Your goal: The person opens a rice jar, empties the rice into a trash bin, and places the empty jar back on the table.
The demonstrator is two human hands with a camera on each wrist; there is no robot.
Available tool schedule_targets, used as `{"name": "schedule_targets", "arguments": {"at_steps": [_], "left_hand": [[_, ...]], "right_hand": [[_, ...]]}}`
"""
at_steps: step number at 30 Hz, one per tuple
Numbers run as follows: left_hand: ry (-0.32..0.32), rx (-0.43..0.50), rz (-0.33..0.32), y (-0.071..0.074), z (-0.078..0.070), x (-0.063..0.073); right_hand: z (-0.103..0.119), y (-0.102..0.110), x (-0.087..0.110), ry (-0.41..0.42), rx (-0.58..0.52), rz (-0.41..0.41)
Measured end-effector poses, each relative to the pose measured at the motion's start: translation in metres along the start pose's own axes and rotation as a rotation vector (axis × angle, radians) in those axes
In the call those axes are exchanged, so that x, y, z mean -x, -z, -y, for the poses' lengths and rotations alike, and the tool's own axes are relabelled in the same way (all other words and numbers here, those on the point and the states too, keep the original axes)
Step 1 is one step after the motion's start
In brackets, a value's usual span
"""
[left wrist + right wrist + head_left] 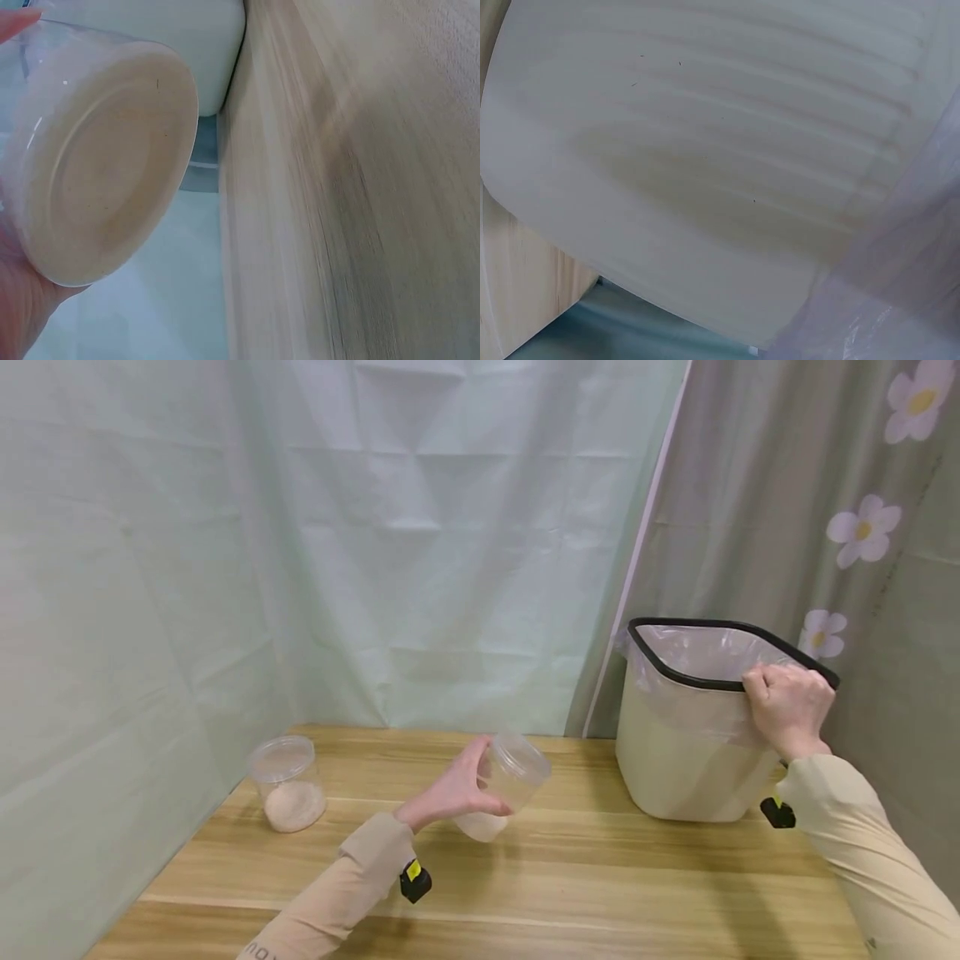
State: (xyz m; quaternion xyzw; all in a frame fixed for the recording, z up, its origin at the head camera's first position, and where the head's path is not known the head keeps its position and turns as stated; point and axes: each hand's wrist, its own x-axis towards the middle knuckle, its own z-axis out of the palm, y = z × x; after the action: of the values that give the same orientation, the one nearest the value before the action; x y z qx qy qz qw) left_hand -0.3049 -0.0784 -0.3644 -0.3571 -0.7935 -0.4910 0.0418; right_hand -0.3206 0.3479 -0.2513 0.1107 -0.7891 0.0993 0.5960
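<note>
My left hand (459, 783) grips a clear plastic jar (517, 768) round its side and holds it tilted above the table, its mouth end leaning up to the right. Pale contents cover the jar's base, which fills much of the left wrist view (120, 165). At the right, my right hand (793, 706) grips the black rim of a cream trash can (682, 768), fingers curled over the edge. A translucent bag (675, 647) lines the can and hangs over its outside. The right wrist view shows only the can's wall (690, 165) and some bag; that hand is out of it.
Another clear jar (285, 781) with pale grainy contents stands at the table's left side. The wooden table (585, 877) ends at the back against pale green curtains (465, 568). A grey curtain with flowers (757, 527) hangs behind the can.
</note>
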Motion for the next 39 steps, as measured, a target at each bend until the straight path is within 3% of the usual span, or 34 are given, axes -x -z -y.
{"name": "schedule_targets", "arguments": {"at_steps": [16,29,31,39], "left_hand": [[0.004,-0.077,0.010,0.002,-0.004,-0.003],[-0.099,-0.107,0.023,-0.003,-0.015,-0.006],[-0.113,-0.106,0.026,-0.004,-0.023,-0.007],[-0.124,-0.114,0.026,-0.010,-0.021,-0.011]], "right_hand": [[0.034,-0.021,-0.006,0.016,-0.021,0.004],[0.067,-0.041,-0.012,0.086,-0.054,0.024],[0.071,-0.044,-0.014,0.094,-0.053,0.038],[0.091,-0.056,-0.015,0.113,-0.062,0.046]]}}
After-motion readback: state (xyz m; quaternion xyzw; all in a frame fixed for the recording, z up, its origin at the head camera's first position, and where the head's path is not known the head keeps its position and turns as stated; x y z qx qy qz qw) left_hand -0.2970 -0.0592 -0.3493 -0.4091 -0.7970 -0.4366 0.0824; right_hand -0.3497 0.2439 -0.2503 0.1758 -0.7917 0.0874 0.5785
